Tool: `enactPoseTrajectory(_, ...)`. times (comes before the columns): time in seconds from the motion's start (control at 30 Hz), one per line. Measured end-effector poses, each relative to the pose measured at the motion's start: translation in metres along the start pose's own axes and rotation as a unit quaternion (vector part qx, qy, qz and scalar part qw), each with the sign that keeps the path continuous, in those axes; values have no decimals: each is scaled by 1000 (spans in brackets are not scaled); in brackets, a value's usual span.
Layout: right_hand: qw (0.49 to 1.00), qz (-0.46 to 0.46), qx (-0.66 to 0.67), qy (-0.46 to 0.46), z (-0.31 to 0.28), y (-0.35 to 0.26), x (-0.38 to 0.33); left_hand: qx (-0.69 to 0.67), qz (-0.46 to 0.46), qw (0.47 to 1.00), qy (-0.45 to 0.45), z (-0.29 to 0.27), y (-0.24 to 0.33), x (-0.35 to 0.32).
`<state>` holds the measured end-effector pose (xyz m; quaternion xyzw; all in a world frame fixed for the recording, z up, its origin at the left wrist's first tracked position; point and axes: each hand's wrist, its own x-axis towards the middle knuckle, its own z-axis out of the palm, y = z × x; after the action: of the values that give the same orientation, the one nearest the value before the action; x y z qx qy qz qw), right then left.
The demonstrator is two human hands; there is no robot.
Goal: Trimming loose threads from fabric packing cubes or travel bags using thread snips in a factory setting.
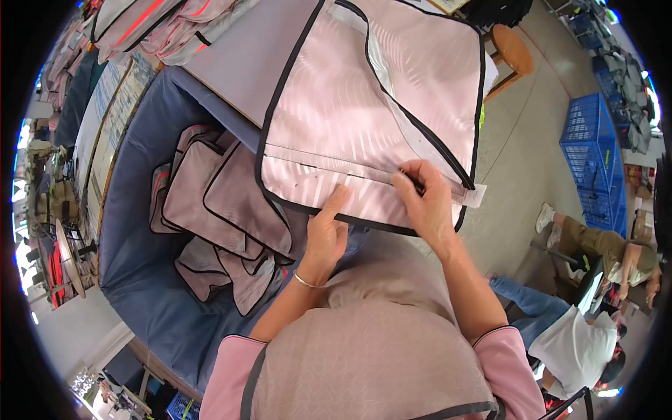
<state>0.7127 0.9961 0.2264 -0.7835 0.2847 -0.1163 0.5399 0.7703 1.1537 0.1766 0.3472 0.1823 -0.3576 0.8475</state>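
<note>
A pale pink fabric panel (329,105) with black edging lies in front of me, its near edge at my hands. A black-edged strip (402,105) with a grey-white band curves across its right half. My left hand (327,241) grips the near edge, thumb on top and fingers partly hidden underneath. Farther right, my right hand (428,203) has thumb and forefinger closed on the panel along its narrow seam band (336,164). Something dark shows by these fingers; I cannot make it out. A small white tag (475,197) sticks out at the right corner.
To the left, a blue fabric-lined bin (133,231) holds several similar pink pieces (210,189). More pink pieces (150,31) are piled at the far left. A wooden stool (513,52) and blue crates (591,143) stand right. Two people are at the lower right.
</note>
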Motion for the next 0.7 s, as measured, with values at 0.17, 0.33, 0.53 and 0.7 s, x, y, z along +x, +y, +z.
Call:
enactPoseTrajectory(0.17, 961, -198, -192, 22, -1, -28, -15, -76, -13, 995, -71, 14, 6, -11)
enactPoseTrajectory(0.33, 924, -271, -265, 55, -3, -38, -9, -81, -3, 992, -96, 24, 3, -18)
enactPoseTrajectory(0.53, 909, -300, -281, 68, -6, -43, -8, -86, 1, 992, -97, 29, 5, -20)
enactPoseTrajectory(0.7, 887, -332, -313, 73, -9, -41, -4, -83, 10, 992, -91, 30, 4, -19)
